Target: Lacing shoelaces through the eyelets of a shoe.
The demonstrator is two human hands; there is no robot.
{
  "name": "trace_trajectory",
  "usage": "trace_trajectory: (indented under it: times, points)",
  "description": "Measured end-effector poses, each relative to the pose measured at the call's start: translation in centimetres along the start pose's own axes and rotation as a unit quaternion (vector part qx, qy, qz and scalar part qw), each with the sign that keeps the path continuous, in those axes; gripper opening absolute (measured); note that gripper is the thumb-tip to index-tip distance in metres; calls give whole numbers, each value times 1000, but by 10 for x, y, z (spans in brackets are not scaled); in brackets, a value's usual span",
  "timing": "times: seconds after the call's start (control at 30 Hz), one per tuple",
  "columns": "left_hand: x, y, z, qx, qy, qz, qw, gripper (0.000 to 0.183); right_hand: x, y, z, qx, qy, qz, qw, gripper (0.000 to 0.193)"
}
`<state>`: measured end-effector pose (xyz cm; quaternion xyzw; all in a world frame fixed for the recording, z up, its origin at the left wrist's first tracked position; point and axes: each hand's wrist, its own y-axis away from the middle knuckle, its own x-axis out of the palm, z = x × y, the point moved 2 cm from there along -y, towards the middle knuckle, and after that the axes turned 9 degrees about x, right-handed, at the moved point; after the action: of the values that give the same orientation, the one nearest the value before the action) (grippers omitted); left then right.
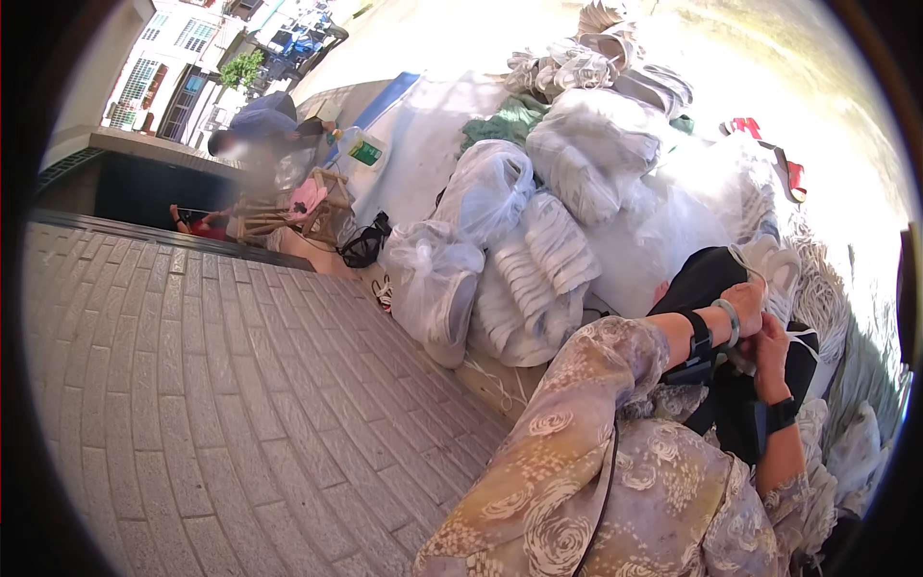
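My left hand (743,306), with a pale bangle at its wrist, is closed above my dark-trousered lap. My right hand (770,350) is closed right beside it, and the fingers of both nearly meet. A thin white cord (801,336) runs out from the right fingers; another thin strand loops up by the left hand. What the left fingers pinch is hidden. Just beyond the hands are pale grey-white shoe-like pieces (781,274); I cannot tell whether the hands touch them.
Clear plastic bags (431,274) of pale shoe parts and stacked pieces (538,279) lie on a white sheet to the left. A heap of white cords (822,298) lies at the right. Another person sits far left near a bamboo chair (322,207) and a plastic jug (363,149). Brick paving (212,404) fills the lower left.
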<state>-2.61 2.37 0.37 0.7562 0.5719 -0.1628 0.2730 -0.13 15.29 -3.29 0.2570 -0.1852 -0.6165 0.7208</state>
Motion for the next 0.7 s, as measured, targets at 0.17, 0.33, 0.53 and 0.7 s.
trace_trajectory:
  times: [0.17,0.33,0.53,0.7]
  points:
    - [2,-9,13,-7,34,28,999,36,1,-11,2,23,-22,34,999,6]
    - [13,-16,21,-16,31,-3,999,29,-1,-18,-3,-43,60,43,996,5]
    - [41,-17,19,56,106,-166,979,20,-38,-4,-2,-94,281,-50,954,12]
    - [13,-15,59,31,192,-241,951,22,-49,66,31,-92,392,-10,915,10]
